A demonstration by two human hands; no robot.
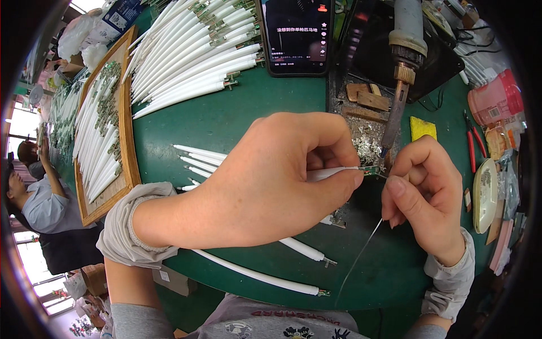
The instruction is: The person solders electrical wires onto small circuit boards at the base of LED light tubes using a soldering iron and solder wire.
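Observation:
My left hand (257, 181) reaches across the green table with thumb and fingers pinched round a slim white stick (328, 174). A small green circuit board (370, 169) pokes out of the stick's right end, just below the tip of a soldering iron (405, 48) that points down from above. Whether tip and board touch, I cannot tell. My right hand (428, 195) is closed, thumb against finger, on a thin silvery solder wire (370, 237). The wire's upper end comes close to the board, and its tail hangs down toward the table's front edge.
Loose white sticks (257, 274) lie beneath and beside my left arm. More fill a pile (192, 51) and a wooden tray (133, 152). A phone (294, 39), wooden blocks (372, 100), yellow sponge (422, 128), red pliers (472, 148) and dish (484, 195) surround. A person (42, 198) sits left.

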